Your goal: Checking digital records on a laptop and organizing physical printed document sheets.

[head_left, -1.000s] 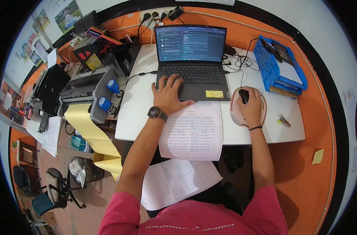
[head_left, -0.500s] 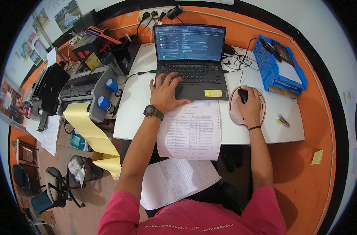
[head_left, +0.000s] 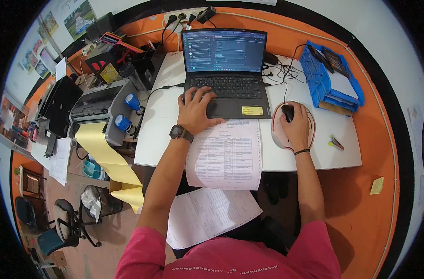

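An open laptop (head_left: 223, 51) with a lit screen stands on the white desk (head_left: 158, 144). My left hand (head_left: 193, 111) rests with spread fingertips on the left side of its keyboard (head_left: 235, 86), thumb near the laptop's front edge. A perforated printed sheet (head_left: 223, 158) lies below that hand and hangs over the desk edge. My right hand (head_left: 294, 125) is curled over a black mouse (head_left: 287, 113) on a pale mousepad (head_left: 277, 137). A yellow sticky note (head_left: 252, 110) is on the laptop's palm rest. A second printed sheet (head_left: 212, 218) lies on my lap.
A blue paper tray (head_left: 333, 100) stands at the desk's right, near black cables (head_left: 281, 67) and small stationery items (head_left: 336, 143). At left are a grey printer (head_left: 93, 104) with yellow fanfold paper (head_left: 102, 153), blue stamps (head_left: 123, 123), a bin (head_left: 107, 202) and office chairs (head_left: 51, 239).
The view has shifted very slightly, so the laptop and desk sit a little further left in the picture. Both hands stay on the keyboard and mouse.
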{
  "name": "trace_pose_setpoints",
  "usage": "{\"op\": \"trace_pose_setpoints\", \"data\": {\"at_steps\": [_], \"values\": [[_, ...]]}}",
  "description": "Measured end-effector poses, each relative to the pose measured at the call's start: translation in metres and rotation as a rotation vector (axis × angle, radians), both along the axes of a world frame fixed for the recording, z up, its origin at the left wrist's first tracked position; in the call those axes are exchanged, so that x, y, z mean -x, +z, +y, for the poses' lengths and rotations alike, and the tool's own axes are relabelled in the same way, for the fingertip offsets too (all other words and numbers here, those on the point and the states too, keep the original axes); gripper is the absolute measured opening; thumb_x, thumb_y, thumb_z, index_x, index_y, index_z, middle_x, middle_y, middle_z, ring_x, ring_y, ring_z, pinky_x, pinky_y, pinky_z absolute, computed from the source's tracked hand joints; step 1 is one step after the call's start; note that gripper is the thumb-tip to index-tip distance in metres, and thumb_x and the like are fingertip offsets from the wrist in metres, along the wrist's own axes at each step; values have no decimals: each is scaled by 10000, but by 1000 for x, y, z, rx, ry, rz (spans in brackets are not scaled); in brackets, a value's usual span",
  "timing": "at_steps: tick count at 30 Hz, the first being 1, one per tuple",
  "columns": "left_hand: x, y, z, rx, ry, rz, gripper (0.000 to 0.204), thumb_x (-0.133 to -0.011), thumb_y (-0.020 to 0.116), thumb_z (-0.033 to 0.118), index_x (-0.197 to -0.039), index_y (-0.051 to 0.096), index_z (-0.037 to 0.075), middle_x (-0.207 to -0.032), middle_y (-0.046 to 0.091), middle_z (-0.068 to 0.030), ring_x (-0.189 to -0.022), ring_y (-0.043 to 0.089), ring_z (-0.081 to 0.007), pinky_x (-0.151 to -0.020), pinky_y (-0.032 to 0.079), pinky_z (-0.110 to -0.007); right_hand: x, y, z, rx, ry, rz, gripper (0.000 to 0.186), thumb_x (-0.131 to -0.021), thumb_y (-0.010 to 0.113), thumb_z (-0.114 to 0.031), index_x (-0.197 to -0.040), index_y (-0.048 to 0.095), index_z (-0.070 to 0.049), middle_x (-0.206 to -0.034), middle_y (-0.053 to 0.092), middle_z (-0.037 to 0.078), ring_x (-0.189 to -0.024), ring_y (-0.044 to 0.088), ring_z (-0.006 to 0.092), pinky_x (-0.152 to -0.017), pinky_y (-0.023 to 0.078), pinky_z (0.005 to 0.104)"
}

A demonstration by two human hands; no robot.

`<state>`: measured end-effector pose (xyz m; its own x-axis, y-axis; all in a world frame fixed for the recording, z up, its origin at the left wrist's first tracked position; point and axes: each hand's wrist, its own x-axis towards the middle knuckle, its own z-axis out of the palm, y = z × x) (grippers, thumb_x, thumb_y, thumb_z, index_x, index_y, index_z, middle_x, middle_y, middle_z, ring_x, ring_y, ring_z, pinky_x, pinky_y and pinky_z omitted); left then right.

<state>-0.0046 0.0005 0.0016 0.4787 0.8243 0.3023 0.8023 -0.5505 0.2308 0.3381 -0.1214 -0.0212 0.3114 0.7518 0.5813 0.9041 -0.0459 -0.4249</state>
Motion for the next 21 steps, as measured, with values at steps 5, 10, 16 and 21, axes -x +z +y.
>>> {"op": "trace_pose_setpoints", "data": {"at_steps": [5,10,16,21], "values": [[1,-2,1,-35,-63,-48,876,-651,987,560,-1408,676,248,-1615,506,-7,-1562,328,-352,-1267,223,-648,-2,-2,1,-12,-2,-20,459,-817,781,-109,-1254,646,-65,-1218,654,184,-1149,647,417,-1002,553,482],[1,-1,3,-39,-76,-50,865,-650,990,545,-1400,686,239,-1611,510,-4,-1557,333,-350,-1269,226,-618,-3,-4,2,-11,3,-18,456,-817,779,-107,-1252,649,-61,-1216,654,185,-1154,646,415,-1011,548,479],[2,1,1,-34,-76,-44,847,-652,989,544,-1389,694,248,-1608,513,3,-1555,335,-345,-1263,227,-626,-1,-1,2,-3,-4,-7,458,-814,779,-99,-1250,649,-50,-1221,659,193,-1161,645,415,-1020,543,478],[1,0,2,-34,-72,-33,842,-653,988,542,-1388,694,256,-1606,514,6,-1556,335,-341,-1267,223,-634,-3,-4,3,-22,1,-9,462,-813,778,-92,-1254,647,-48,-1216,661,195,-1158,648,417,-1016,545,479]]}}
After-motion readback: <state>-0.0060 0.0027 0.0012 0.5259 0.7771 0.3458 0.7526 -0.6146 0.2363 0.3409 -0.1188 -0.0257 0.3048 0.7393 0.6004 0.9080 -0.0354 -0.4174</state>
